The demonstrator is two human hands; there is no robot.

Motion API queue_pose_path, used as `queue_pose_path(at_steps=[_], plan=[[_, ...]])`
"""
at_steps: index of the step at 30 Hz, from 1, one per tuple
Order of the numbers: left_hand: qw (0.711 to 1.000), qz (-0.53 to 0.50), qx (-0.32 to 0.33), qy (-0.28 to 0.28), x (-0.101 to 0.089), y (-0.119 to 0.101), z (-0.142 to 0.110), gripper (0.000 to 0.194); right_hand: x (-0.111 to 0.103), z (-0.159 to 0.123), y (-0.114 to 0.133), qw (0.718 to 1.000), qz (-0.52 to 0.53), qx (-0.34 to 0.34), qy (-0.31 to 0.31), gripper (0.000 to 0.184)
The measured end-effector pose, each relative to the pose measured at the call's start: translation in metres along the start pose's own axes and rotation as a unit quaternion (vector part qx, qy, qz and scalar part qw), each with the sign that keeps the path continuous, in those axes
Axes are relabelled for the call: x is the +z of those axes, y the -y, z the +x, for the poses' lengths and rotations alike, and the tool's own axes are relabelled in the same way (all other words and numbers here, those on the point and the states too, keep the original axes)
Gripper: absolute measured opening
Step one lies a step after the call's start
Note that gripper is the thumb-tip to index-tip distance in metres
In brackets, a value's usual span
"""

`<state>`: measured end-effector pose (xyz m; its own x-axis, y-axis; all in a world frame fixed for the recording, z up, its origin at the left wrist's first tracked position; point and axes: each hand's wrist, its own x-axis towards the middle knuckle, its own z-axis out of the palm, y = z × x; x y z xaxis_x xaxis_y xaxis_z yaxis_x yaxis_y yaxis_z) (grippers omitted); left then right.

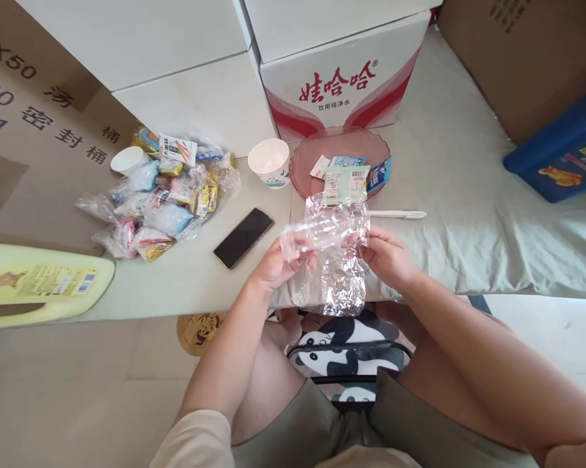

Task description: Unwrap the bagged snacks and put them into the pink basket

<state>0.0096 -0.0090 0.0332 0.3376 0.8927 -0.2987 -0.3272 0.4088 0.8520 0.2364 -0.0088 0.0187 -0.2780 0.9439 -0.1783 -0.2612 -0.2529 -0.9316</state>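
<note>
Both hands hold one clear crinkled plastic bag (334, 260) up over the near table edge. My left hand (283, 260) pinches its left upper edge, fingers closed. My right hand (385, 253) grips its right upper edge, fingers closed. The bag looks empty and hangs down toward my lap. Just beyond it stands a pink ribbed plate (302, 175) holding a few small snack packets (346, 182).
A pile of bagged snack packets (166, 201) lies at left, with two white paper cups (269, 162) (127, 159), a black phone (242, 238) and a white pen (397, 214). A red-and-white carton (341, 84) stands behind. A yellow jug (34, 286) sits far left, a blue box (560, 156) far right.
</note>
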Motion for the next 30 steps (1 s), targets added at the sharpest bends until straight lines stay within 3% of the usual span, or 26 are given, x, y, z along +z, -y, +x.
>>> queue_pose_path(at_steps=[6, 9, 11, 13, 17, 20, 23, 26, 28, 30], plan=[[1.000, -0.018, -0.010, 0.008, -0.001, -0.002, -0.001, 0.022, 0.000, 0.001, 0.004, 1.000, 0.014, -0.005, 0.008, 0.013], [1.000, 0.004, -0.010, 0.006, -0.002, -0.001, 0.001, 0.026, 0.000, 0.001, 0.005, 1.000, -0.026, -0.003, -0.007, 0.037], [0.998, 0.056, -0.009, 0.000, -0.002, 0.001, 0.004, 0.042, -0.001, 0.001, 0.004, 0.995, -0.088, -0.005, -0.035, 0.050], [0.989, 0.149, 0.006, -0.017, -0.003, 0.004, 0.007, 0.048, -0.001, 0.001, 0.003, 0.987, -0.153, -0.008, -0.046, 0.048], [0.961, 0.265, 0.062, -0.054, -0.004, 0.008, 0.010, 0.033, 0.000, 0.002, -0.001, 0.985, -0.169, -0.023, -0.006, 0.031], [0.975, 0.181, 0.088, -0.092, -0.002, 0.008, 0.010, 0.034, 0.002, 0.001, -0.003, 0.988, -0.147, -0.036, 0.008, 0.039], [0.991, 0.087, 0.054, -0.091, 0.001, 0.008, 0.009, 0.061, 0.003, 0.001, -0.002, 0.987, -0.144, -0.068, -0.019, 0.049], [0.993, 0.075, 0.023, -0.083, 0.005, 0.007, 0.007, 0.072, 0.003, 0.001, -0.002, 0.991, -0.109, -0.075, -0.031, 0.065], [0.993, 0.061, 0.043, -0.089, 0.007, 0.005, 0.007, 0.075, 0.002, 0.002, -0.002, 0.995, -0.094, -0.031, 0.008, 0.057], [0.993, 0.027, 0.071, -0.094, 0.008, 0.004, 0.006, 0.082, 0.002, 0.003, -0.003, 0.993, -0.109, 0.011, 0.043, 0.037]])
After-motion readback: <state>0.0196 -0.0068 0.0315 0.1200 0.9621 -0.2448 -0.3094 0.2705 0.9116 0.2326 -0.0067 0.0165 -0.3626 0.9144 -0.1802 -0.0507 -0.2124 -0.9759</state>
